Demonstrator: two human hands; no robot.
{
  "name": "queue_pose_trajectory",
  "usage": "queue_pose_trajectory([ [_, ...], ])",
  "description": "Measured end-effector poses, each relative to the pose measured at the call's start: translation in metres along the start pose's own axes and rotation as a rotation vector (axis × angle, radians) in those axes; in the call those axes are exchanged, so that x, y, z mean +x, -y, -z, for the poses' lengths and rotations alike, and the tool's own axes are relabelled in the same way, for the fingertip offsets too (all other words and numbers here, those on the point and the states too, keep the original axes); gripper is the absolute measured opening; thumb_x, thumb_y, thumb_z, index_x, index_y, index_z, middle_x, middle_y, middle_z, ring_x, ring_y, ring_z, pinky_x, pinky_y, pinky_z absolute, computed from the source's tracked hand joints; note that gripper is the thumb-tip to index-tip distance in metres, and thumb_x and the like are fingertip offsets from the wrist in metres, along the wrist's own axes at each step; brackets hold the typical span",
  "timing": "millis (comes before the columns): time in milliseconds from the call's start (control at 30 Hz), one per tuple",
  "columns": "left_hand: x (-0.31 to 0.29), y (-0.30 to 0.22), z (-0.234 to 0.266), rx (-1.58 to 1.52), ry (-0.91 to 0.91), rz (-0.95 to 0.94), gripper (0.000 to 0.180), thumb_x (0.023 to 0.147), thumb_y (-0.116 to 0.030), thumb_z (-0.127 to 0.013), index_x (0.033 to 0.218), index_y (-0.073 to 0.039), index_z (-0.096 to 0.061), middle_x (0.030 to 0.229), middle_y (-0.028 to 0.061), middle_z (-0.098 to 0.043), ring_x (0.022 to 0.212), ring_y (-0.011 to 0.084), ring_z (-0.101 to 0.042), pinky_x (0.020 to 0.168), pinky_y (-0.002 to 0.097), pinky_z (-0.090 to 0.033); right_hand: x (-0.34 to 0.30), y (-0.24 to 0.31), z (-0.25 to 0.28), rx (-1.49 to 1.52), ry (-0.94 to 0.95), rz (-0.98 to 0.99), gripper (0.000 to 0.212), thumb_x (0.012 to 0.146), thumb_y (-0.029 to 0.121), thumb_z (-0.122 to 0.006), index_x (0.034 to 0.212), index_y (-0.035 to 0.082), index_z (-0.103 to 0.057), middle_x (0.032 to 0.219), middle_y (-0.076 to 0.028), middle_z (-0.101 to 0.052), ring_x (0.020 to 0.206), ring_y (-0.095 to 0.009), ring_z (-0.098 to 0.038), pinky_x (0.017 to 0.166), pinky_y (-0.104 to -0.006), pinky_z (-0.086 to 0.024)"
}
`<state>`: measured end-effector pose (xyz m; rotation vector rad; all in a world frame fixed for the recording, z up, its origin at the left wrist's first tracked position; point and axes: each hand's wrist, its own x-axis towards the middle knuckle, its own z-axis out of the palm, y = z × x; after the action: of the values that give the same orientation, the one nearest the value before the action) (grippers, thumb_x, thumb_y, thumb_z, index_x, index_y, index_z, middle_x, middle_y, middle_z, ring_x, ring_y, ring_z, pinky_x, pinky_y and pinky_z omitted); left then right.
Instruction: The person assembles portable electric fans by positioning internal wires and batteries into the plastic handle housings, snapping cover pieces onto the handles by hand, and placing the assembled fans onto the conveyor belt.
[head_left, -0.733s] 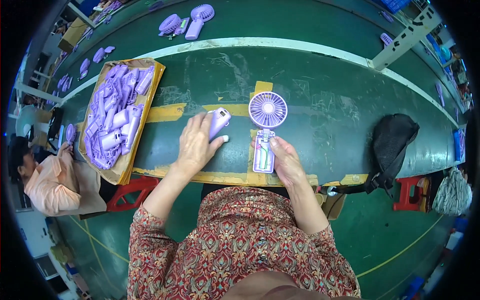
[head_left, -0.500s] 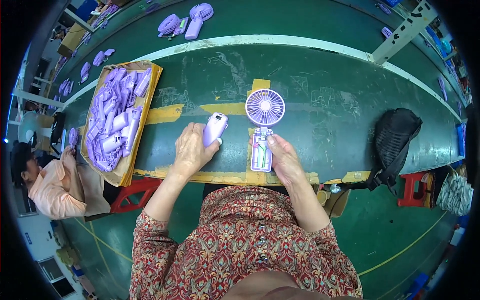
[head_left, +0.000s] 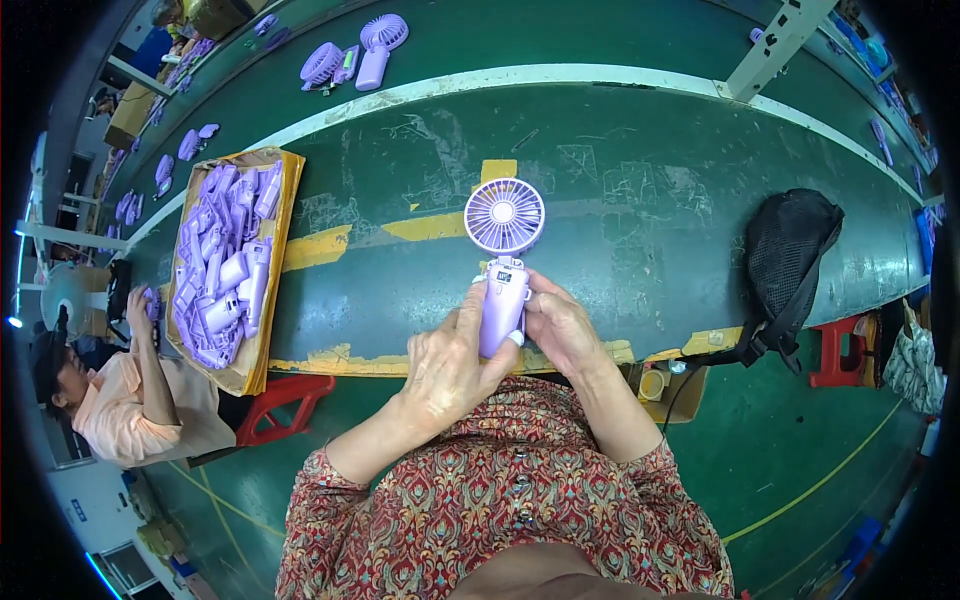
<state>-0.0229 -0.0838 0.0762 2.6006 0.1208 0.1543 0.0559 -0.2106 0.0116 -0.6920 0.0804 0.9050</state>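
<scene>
A purple handheld fan lies in front of me, its round grille (head_left: 504,214) pointing away from my body. Over its handle sits a purple handle cover (head_left: 502,308) with a small dark window near the top, so the inside of the handle is hidden. My left hand (head_left: 447,352) is closed on the cover, fingers along its left side and thumb at its lower end. From the right, my right hand (head_left: 563,325) grips the handle's side near the neck.
A cardboard tray (head_left: 268,310) of purple housing parts (head_left: 225,270) stands at the left. A black mesh bag (head_left: 790,260) lies on the right. Purple fans (head_left: 375,55) rest beyond the white rail (head_left: 560,75). At far left a person (head_left: 130,390) sits beside a red stool (head_left: 285,405).
My left hand has brought the cover rightward onto the fan's open handle, covering the green and wired inside. My right hand still holds the handle.
</scene>
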Motion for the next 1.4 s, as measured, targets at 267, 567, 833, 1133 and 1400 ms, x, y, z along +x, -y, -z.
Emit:
queue_pose_trajectory([
  [267,0.005,0.009,-0.012,0.058,0.033,0.080,0.063,0.075,-0.027,-0.063,0.122,0.009,-0.042,0.077,0.0269,-0.062,0.059,0.0374,-0.063,0.051,0.0439,-0.051,0.002,-0.002,0.002,-0.049,0.112,-0.002,0.055,0.082,0.006,-0.042,0.136,0.000,-0.029,0.126,-0.009,-0.046,0.115,-0.018,-0.046,0.099,-0.0337,-0.037],
  [567,0.005,0.010,-0.014,0.064,0.046,0.038,0.061,0.075,-0.029,-0.065,0.115,0.015,-0.048,0.068,0.0240,-0.062,0.052,0.0346,-0.062,0.046,0.0422,-0.050,-0.002,0.002,-0.008,-0.162,0.116,0.011,0.059,0.081,0.005,-0.042,0.137,0.001,-0.027,0.127,-0.008,-0.043,0.116,-0.017,-0.042,0.100,-0.0318,-0.034],
  [833,0.000,0.012,-0.017,0.092,0.085,0.036,0.065,0.073,-0.029,-0.067,0.116,0.014,-0.047,0.068,0.0240,-0.062,0.054,0.0350,-0.062,0.049,0.0407,-0.050,-0.004,-0.009,-0.016,-0.196,-0.002,0.056,0.046,0.092,0.015,-0.048,0.134,0.001,-0.033,0.121,-0.007,-0.047,0.110,-0.013,-0.045,0.094,-0.0278,-0.038],
  [1133,-0.005,0.011,-0.018,0.015,0.096,0.039,0.065,0.075,-0.031,-0.068,0.115,0.014,-0.042,0.076,0.0248,-0.062,0.058,0.0341,-0.063,0.049,0.0417,-0.050,0.004,-0.020,-0.003,-0.286,-0.080,0.175,0.031,0.091,0.014,-0.055,0.118,0.001,-0.049,0.100,-0.003,-0.059,0.088,-0.008,-0.056,0.080,-0.0242,-0.048],
  [1400,0.007,0.030,-0.014,-0.840,0.453,0.337,0.045,0.088,-0.037,-0.055,0.100,0.006,-0.049,0.080,0.0135,-0.064,0.068,0.0179,-0.064,0.060,0.0336,-0.052,-0.003,-0.010,-0.005,-0.072,0.077,0.229,0.044,0.088,0.014,-0.057,0.126,-0.001,-0.040,0.120,-0.014,-0.052,0.110,-0.023,-0.053,0.097,-0.0368,-0.042],
])
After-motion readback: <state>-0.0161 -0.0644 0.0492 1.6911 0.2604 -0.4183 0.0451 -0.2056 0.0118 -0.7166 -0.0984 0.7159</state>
